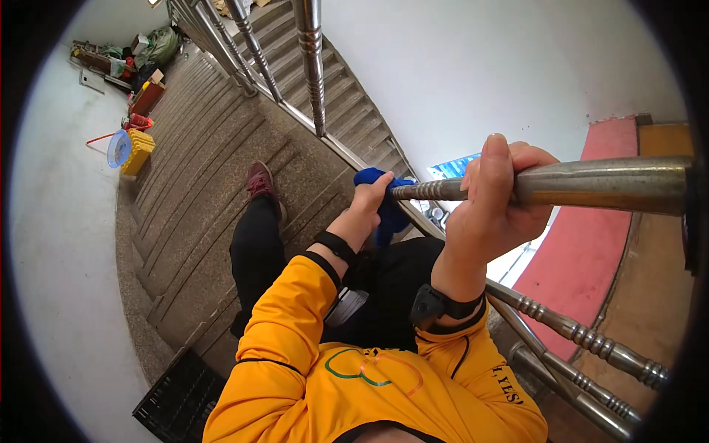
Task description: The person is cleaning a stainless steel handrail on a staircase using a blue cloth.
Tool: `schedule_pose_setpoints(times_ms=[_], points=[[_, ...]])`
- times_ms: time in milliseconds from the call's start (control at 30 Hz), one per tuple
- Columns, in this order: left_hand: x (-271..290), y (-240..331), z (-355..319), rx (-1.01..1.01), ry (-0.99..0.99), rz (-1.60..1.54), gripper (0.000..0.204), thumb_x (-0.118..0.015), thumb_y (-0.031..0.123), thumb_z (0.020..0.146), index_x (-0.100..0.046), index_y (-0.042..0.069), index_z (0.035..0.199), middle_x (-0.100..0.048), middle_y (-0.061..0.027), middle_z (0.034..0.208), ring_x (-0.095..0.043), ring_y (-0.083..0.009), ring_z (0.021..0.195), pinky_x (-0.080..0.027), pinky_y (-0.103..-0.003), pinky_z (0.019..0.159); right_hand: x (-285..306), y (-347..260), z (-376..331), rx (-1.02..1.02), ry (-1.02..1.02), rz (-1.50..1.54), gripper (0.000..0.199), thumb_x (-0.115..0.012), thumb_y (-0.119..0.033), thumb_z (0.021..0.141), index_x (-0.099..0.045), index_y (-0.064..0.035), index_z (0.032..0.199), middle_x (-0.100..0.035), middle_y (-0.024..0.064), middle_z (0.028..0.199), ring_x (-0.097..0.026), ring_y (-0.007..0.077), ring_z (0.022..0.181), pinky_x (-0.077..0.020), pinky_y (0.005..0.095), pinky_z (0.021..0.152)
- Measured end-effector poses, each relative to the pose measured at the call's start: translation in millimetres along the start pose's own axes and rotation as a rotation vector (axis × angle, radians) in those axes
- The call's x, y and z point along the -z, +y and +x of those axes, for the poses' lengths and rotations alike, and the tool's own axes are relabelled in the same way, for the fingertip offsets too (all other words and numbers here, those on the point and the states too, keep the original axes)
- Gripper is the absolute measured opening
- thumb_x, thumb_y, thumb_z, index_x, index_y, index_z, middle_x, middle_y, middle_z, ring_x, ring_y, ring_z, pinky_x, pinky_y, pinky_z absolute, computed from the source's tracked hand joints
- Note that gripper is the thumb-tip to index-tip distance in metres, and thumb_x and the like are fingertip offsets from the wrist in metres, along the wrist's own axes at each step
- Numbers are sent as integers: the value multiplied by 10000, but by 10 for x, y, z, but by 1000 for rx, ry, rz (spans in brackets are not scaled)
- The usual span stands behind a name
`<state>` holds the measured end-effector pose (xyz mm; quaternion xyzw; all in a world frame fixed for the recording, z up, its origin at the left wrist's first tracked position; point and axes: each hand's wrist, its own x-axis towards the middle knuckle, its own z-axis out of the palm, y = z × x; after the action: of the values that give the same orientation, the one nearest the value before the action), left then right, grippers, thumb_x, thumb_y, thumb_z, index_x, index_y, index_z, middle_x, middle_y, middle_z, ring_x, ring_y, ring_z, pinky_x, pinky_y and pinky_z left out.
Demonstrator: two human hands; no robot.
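A thick metal railing post (605,184) runs from the right edge toward the middle, with ringed grooves on its thinner part. My right hand (491,199) is wrapped round it, thumb pointing up, where the thick part narrows. Farther along the post, my left hand (369,203) closes on a blue cloth (389,215) pressed around the grooved section. Part of the cloth hangs below the post, and some of its folds are hidden behind my fingers.
Stone stairs (196,148) curve down at the left, and more metal balusters (310,66) rise ahead. By the left wall are a yellow crate (137,153), a blue-rimmed round thing (118,148) and piled bags (156,48). A black crate (179,399) sits lower left.
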<state>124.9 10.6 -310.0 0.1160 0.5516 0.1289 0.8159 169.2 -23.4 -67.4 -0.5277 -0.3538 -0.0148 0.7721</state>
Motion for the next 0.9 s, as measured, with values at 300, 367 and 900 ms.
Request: schedule_pose_setpoints(times_ms=[300,367,900], points=[[-26,55,-180,-186,179,553,691,-584,505,822,-542,-145,1053,-601,-231,1013,-592,-313,923,-450,-415,796,83,23,4,20,-82,-41,162,-608,16,809,-463,-57,798,-472,5,632,-403,54,479,-343,198,448],[48,77,-188,-229,184,598,733,-557,541,824,-547,-157,1049,-597,-252,1017,-591,-309,933,-452,-416,789,57,5,-9,-15,-53,-50,164,-611,12,811,-464,-57,786,-470,6,615,-411,56,477,-340,197,448],[59,772,-1405,-326,-712,-188,610,-330,515,941,-374,56,1339,-533,-92,1241,-533,-215,1121,-424,-366,971,96,21,-6,-43,-58,-61,174,-653,-6,801,-498,-72,759,-482,-21,624,-422,29,491,-332,170,460]])
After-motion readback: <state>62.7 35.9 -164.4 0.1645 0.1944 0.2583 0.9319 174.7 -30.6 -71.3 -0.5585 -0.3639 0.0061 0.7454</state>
